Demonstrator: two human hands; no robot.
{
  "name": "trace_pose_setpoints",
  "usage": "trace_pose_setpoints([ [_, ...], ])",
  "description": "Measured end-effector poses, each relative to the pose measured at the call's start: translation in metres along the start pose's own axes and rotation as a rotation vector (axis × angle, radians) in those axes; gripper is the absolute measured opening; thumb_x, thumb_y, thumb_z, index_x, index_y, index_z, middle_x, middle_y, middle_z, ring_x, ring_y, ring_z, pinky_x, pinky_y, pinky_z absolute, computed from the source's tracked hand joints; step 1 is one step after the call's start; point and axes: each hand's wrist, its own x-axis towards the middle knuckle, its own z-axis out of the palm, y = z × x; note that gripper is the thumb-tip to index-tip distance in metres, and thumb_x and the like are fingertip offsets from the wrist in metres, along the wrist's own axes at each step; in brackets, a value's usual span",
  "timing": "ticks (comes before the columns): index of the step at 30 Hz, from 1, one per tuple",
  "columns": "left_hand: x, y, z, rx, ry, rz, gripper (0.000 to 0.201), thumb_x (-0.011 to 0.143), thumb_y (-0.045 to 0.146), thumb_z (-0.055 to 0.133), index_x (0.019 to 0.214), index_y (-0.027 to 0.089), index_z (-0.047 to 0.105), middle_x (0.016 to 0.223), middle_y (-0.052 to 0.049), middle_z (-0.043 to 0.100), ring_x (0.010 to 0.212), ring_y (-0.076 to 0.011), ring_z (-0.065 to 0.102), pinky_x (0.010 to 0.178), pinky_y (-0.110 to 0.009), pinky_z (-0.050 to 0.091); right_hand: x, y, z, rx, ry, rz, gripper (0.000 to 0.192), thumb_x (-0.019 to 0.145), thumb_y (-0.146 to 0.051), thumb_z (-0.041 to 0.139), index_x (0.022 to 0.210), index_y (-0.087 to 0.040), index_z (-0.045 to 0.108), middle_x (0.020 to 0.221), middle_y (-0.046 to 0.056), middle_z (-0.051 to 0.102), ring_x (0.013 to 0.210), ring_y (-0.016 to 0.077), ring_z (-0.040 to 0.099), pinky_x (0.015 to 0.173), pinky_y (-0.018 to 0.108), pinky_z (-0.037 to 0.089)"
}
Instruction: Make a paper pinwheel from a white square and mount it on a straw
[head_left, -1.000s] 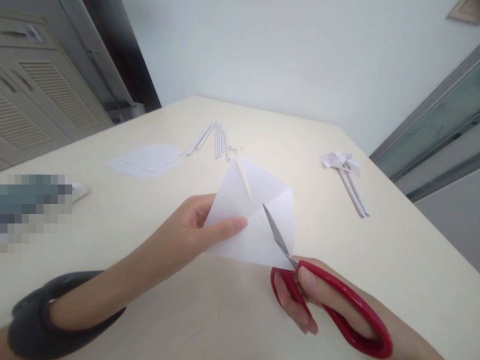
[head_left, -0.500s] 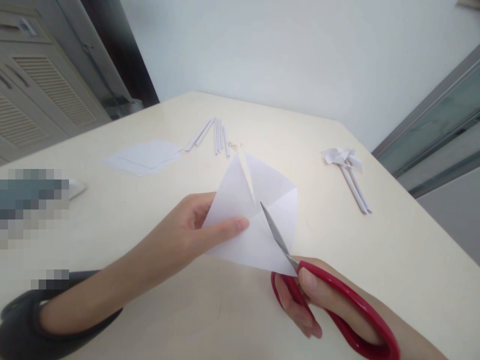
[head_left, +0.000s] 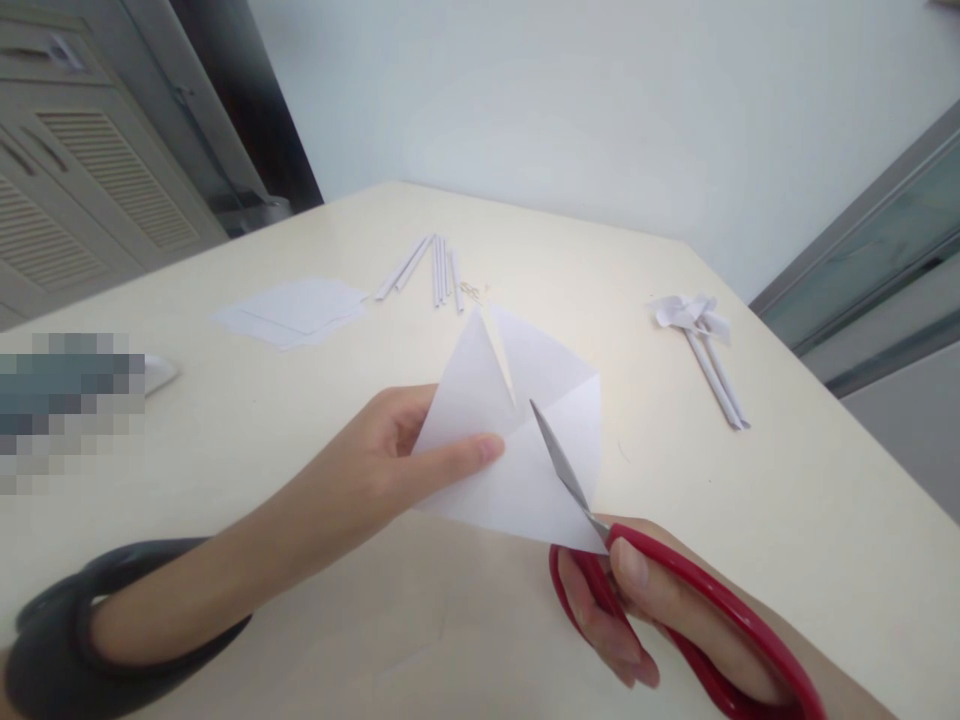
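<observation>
Left hand (head_left: 382,465) pinches creased paper square (head_left: 517,450) above counter (head_left: 787,500); right hand (head_left: 645,620) grips red scissors (head_left: 675,610), blade into near corner.

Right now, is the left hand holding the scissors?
No, the red-handled scissors are in the right hand; the left hand pinches the white paper.

Bare table (head_left: 750,520) beside pinwheels (head_left: 701,345)

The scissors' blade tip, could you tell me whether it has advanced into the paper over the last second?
Cannot tell. The scissors blade tip sits beside the end of the far slit in the paper in every frame; small shifts match the camera's drift.
</observation>
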Motion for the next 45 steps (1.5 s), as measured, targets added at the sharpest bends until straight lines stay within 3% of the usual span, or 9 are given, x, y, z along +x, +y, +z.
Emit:
trace_pose_setpoints([
  [10,0.0015,-0.0011,0.0001,-0.030,-0.004,-0.014,0.003,0.072,0.020,0.063,0.073,0.017,0.064,0.065,0.003,0.064,0.060,-0.0138,0.059,0.050,-0.018,0.046,0.0010,-0.0027,-0.0003,-0.057,0.008,-0.036,0.048,0.089,-0.058,0.036,0.073,-0.017,0.056,0.066,0.002,0.050,0.063,0.0144,0.048,0.069,0.028,0.042],
  [19,0.0002,-0.0012,-0.0005,-0.028,0.001,-0.010,0.004,0.072,0.020,0.064,0.074,0.017,0.064,0.066,0.002,0.065,0.062,-0.0148,0.060,0.051,-0.019,0.048,0.0017,-0.0040,0.0011,-0.023,-0.007,-0.029,0.049,0.090,-0.058,0.034,0.084,-0.016,0.059,0.066,0.002,0.048,0.063,0.0148,0.046,0.070,0.030,0.043],
  [25,0.0000,-0.0006,-0.0003,-0.018,-0.001,-0.011,0.004,0.073,0.021,0.063,0.074,0.017,0.064,0.066,0.003,0.064,0.061,-0.0139,0.060,0.050,-0.018,0.047,-0.0005,-0.0046,-0.0005,-0.093,0.008,-0.008,0.050,0.091,-0.058,0.031,0.085,-0.018,0.060,0.063,0.000,0.046,0.051,0.0114,0.036,0.057,0.027,0.036],
  [32,0.0003,-0.0014,-0.0008,-0.012,0.006,-0.015,0.006,0.072,0.023,0.064,0.073,0.017,0.063,0.066,0.002,0.065,0.062,-0.0163,0.060,0.051,-0.021,0.049,-0.0021,-0.0021,-0.0010,-0.134,0.027,-0.020,0.047,0.090,-0.057,0.034,0.091,-0.019,0.061,0.058,-0.002,0.042,0.049,0.0119,0.033,0.051,0.028,0.029],
  [40,0.0008,-0.0034,-0.0008,-0.026,0.000,-0.006,0.005,0.073,0.022,0.063,0.075,0.017,0.065,0.067,0.002,0.066,0.064,-0.0163,0.061,0.052,-0.021,0.050,-0.0012,-0.0024,-0.0014,-0.118,0.042,-0.054,0.047,0.089,-0.058,0.038,0.064,-0.019,0.049,0.050,-0.004,0.036,0.045,0.0098,0.031,0.046,0.028,0.025],
  [45,0.0016,-0.0079,-0.0029,-0.024,0.000,0.005,0.007,0.071,0.023,0.065,0.076,0.017,0.065,0.067,0.001,0.066,0.063,-0.0186,0.063,0.051,-0.024,0.052,-0.0030,-0.0004,-0.0021,-0.121,0.046,-0.050,0.049,0.089,-0.059,0.037,0.061,-0.019,0.046,0.048,-0.005,0.034,0.043,0.0085,0.030,0.045,0.027,0.024],
])
